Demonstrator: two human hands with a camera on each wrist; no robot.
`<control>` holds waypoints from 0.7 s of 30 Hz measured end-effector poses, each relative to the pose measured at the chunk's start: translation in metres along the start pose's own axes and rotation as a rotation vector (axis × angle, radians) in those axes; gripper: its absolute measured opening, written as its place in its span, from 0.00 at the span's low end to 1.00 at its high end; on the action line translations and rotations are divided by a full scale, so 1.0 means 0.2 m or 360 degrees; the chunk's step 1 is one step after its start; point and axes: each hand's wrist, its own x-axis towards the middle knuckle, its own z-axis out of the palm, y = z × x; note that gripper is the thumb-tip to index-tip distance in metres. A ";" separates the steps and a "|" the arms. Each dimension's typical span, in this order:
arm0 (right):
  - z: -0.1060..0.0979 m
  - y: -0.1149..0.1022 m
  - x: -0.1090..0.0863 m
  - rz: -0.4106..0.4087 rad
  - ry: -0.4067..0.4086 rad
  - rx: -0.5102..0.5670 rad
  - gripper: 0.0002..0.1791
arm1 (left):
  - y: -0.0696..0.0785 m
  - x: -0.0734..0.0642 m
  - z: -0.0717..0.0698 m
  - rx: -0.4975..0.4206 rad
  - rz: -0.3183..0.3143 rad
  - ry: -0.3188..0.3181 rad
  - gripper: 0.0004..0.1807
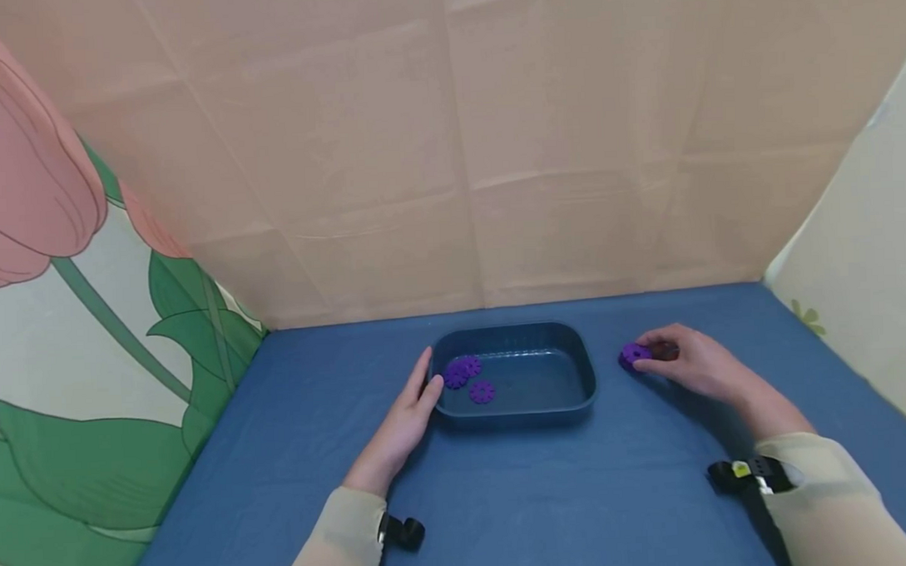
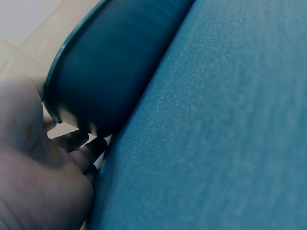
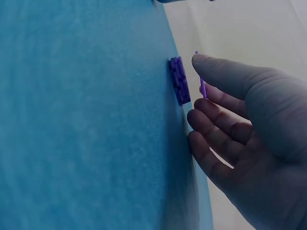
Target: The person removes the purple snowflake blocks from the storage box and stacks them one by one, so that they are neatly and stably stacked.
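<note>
A dark blue rectangular tray [image 1: 513, 417] stands on the blue cloth, with several flat purple toothed discs [image 1: 483, 392] lying in its left part. My left hand [image 1: 398, 426] holds the tray's left end, thumb at the rim and fingers against the outer wall. To the right of the tray, my right hand [image 1: 688, 362] pinches a thin purple toothed disc [image 3: 203, 86] between thumb and fingertips. Just beside that disc in the right wrist view, a short stack of purple discs [image 3: 179, 81] rests on the cloth, partly covered by the held disc in the head view.
Blue cloth [image 1: 550, 496] covers the table. Behind it rises a creased beige sheet [image 1: 464, 166]. A wall with painted tulips [image 1: 36, 156] borders the left side, and a pale wall [image 1: 871, 243] the right. Each wrist wears a black strapped camera.
</note>
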 end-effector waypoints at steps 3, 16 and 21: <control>0.01 0.01 0.00 -0.0017 -0.0008 -0.0005 0.27 | 0.00 0.00 0.00 0.0002 0.0005 0.0003 0.39; 0.02 0.02 0.01 -0.0006 -0.0049 -0.0003 0.27 | 0.00 0.00 0.01 0.0018 0.0020 0.0009 0.36; 0.02 0.02 0.00 0.0016 -0.0066 -0.0001 0.28 | 0.00 0.00 0.01 0.0025 -0.0005 0.0011 0.36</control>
